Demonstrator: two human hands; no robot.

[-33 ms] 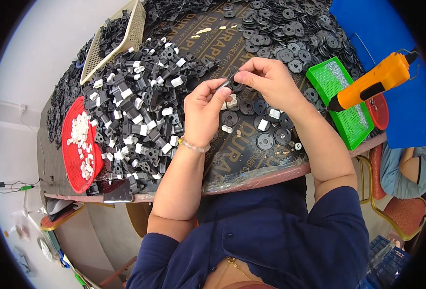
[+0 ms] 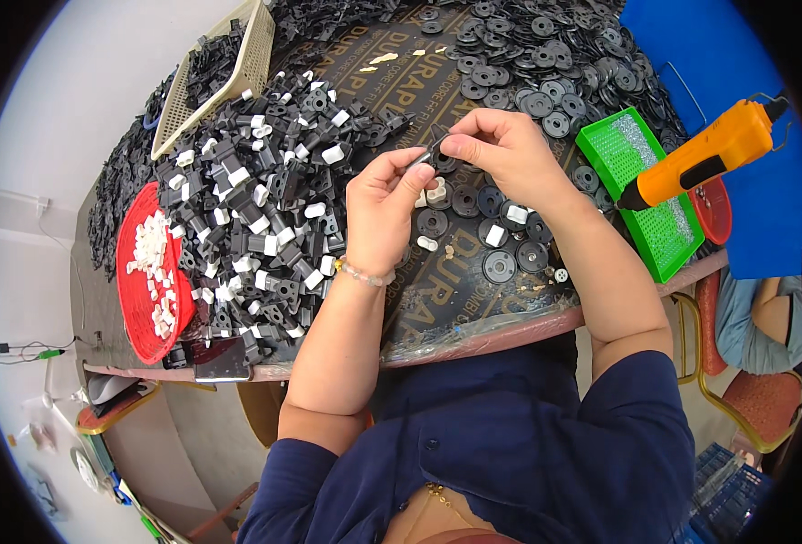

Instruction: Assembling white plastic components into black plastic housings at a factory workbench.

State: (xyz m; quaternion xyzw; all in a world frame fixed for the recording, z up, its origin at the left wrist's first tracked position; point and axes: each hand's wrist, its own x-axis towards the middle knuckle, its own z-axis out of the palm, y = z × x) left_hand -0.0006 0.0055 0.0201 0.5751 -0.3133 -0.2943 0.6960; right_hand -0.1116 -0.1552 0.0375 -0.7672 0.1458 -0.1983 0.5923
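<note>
Above the middle of the table my left hand (image 2: 378, 199) and my right hand (image 2: 512, 156) meet over a small black plastic part (image 2: 434, 148). Thumb and fingers of each hand pinch it from either side, and they cover most of its shape. Just below the fingers lie a white plastic piece (image 2: 436, 192) and several black discs (image 2: 464, 200) with centre holes. Two of the discs there carry white blocks (image 2: 496, 236). To the left of my left hand spreads a heap of black brackets with white caps (image 2: 259, 220).
A red tray (image 2: 134, 313) of small white pieces stands at left, a beige basket (image 2: 238, 86) of black parts behind it. Black discs (image 2: 546, 54) pile up far right. An orange power screwdriver (image 2: 709, 150) hangs over a green basket (image 2: 659, 263) of screws, beside a red bowl (image 2: 716, 213).
</note>
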